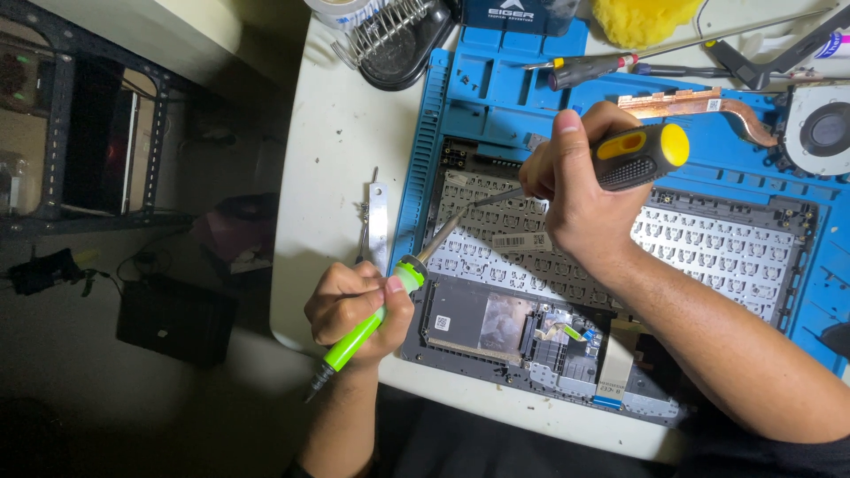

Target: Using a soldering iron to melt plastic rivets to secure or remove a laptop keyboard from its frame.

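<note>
Laptop shell [620, 292], turned underside-up with its keyboard backing exposed, lies across the centre and right of the frame on a blue work mat [496, 80]. Fingers of the left hand [350, 310] are curled tight around a bright green soldering iron [367, 327], thumb pressed along the barrel near the collar; its metal tip slants up and right to the upper left part of the keyboard backing. The right hand [575, 195] is wrapped around a screwdriver with a black and yellow handle [637, 155], index finger and thumb closing down on the front of the handle, and the thin shaft points left and down toward the iron's tip. The two tips seem to meet at one spot on the backing, though whether they touch is hard to tell from here. That hand's forearm runs down to the lower right corner, crossing over the shell.

Just left of the mat, on the white table [328, 159], lies a narrow metal strip [379, 221]. At the top of the frame stand a coiled-wire iron stand [390, 35] and a yellow sponge [642, 18]. A second screwdriver [589, 66] rests on the mat's upper part. A copper heat pipe [699, 104] leads to a round fan [819, 128] in the upper right.
</note>
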